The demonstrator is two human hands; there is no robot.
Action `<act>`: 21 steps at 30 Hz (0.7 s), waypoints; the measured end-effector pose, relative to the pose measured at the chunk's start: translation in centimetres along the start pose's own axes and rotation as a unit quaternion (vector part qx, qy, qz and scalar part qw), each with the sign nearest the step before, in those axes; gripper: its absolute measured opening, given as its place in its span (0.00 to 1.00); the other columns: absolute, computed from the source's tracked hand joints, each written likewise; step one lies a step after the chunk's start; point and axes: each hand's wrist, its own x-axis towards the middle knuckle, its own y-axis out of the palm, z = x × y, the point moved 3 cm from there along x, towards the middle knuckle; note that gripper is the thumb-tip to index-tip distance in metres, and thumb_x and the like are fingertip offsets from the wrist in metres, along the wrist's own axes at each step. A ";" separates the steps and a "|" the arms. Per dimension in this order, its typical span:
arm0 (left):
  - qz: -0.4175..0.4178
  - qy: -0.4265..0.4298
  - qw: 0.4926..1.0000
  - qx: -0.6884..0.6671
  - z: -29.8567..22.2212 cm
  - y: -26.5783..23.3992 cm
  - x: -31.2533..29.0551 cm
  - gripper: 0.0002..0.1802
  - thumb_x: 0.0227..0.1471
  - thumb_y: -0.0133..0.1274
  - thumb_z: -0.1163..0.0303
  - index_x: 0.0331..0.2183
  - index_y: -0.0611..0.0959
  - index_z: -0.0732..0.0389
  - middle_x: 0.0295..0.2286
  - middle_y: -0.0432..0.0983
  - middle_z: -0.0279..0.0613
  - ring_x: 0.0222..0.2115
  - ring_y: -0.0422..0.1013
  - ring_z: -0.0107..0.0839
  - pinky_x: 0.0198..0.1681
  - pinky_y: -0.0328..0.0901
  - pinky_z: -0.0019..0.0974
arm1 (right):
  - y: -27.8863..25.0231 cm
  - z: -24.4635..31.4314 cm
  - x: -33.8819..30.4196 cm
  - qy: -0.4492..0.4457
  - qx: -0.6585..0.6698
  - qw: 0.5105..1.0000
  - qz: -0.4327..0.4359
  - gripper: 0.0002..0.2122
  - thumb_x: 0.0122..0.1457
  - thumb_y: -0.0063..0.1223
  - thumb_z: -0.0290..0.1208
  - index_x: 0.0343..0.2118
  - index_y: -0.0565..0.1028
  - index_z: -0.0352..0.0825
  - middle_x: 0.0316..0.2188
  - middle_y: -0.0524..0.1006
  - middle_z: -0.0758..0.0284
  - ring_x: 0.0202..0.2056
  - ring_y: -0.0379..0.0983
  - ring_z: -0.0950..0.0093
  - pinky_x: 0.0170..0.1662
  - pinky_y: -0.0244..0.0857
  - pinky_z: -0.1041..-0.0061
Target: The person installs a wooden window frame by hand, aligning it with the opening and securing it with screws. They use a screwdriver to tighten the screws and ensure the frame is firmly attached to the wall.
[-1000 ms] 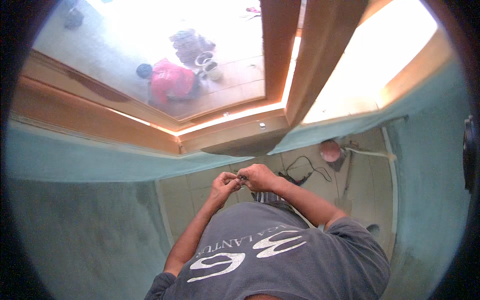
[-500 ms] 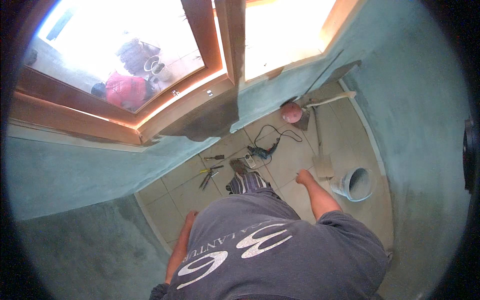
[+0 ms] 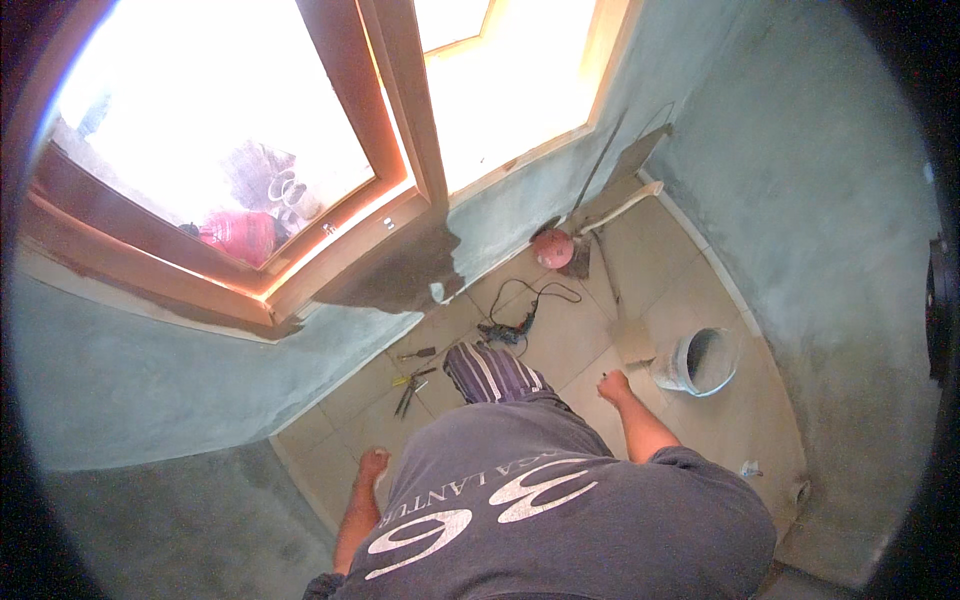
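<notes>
My left hand [image 3: 374, 462] hangs beside my left hip over the tiled floor, its fingers curled; whatever they may hold is hidden. On the other side my right hand [image 3: 613, 387] is closed like a fist, with a tiny dark tip showing at its front, too small to name. Nearest to that hand are a flat tan blade [image 3: 632, 342] on a long handle and a pale bucket [image 3: 698, 362] with grey contents. In front of my striped trouser leg [image 3: 492, 371] lies a power drill [image 3: 507, 331] with its cord looped on the tiles.
Pliers-like tools [image 3: 410, 390] and a small flat scraper or brush [image 3: 418, 353] lie left of my leg. A round pink-red object [image 3: 552, 248] rests by the blue-green wall [image 3: 500, 235]. Above is a wooden window frame [image 3: 350, 235]; through the glass shows a person in red [image 3: 240, 237].
My view has shifted, and the window and floor things sit further left. My left hand has come out further from my side. My right hand stays closed near the bucket.
</notes>
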 end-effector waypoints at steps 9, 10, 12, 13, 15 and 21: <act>-0.124 -0.046 0.990 -0.054 -8.2 -2.3 0.6 0.22 0.57 0.62 0.53 0.45 0.87 0.60 0.45 0.83 0.59 0.49 0.78 0.57 0.54 0.71 0.52 | -22.3 18.3 10.8 -0.137 0.427 0.887 -0.104 0.05 0.51 0.66 0.24 0.32 0.83 0.33 0.28 0.85 0.63 0.30 0.83 0.72 0.35 0.75 0.69; -0.087 -0.045 0.995 -0.025 -8.5 -1.2 0.0 0.22 0.57 0.62 0.53 0.46 0.87 0.60 0.47 0.82 0.60 0.50 0.77 0.57 0.55 0.70 0.52 | -24.4 18.9 12.4 -0.142 0.486 0.856 -0.100 0.04 0.52 0.65 0.22 0.32 0.83 0.33 0.28 0.85 0.63 0.28 0.83 0.73 0.34 0.75 0.71; -0.022 -0.050 0.998 0.017 -8.9 0.8 -1.7 0.23 0.56 0.62 0.53 0.47 0.87 0.59 0.48 0.81 0.61 0.51 0.77 0.58 0.56 0.70 0.52 | -28.6 20.2 15.9 -0.182 0.460 0.859 -0.131 0.04 0.58 0.62 0.23 0.35 0.82 0.31 0.29 0.85 0.65 0.31 0.83 0.75 0.36 0.75 0.73; -0.008 -0.082 0.996 0.018 -8.2 1.7 -3.6 0.23 0.56 0.62 0.53 0.47 0.87 0.59 0.48 0.81 0.61 0.51 0.77 0.57 0.56 0.70 0.52 | -30.3 22.3 16.7 -0.162 0.490 0.848 -0.117 0.02 0.60 0.60 0.22 0.35 0.80 0.31 0.29 0.84 0.66 0.31 0.83 0.74 0.37 0.76 0.73; 0.018 -0.157 0.987 -0.008 -7.9 3.8 -7.1 0.23 0.56 0.62 0.53 0.47 0.87 0.59 0.47 0.82 0.61 0.50 0.77 0.57 0.56 0.70 0.51 | -34.2 24.2 19.7 -0.218 0.505 0.822 -0.148 0.02 0.61 0.60 0.23 0.35 0.78 0.31 0.29 0.83 0.65 0.32 0.83 0.74 0.38 0.75 0.73; 0.023 -0.328 0.939 -0.104 -14.7 9.1 -12.4 0.24 0.56 0.61 0.53 0.47 0.88 0.60 0.46 0.82 0.60 0.49 0.78 0.55 0.54 0.70 0.51 | -42.9 29.4 27.3 -0.232 0.471 0.834 -0.168 0.06 0.61 0.61 0.28 0.33 0.78 0.32 0.28 0.84 0.62 0.30 0.81 0.76 0.37 0.74 0.71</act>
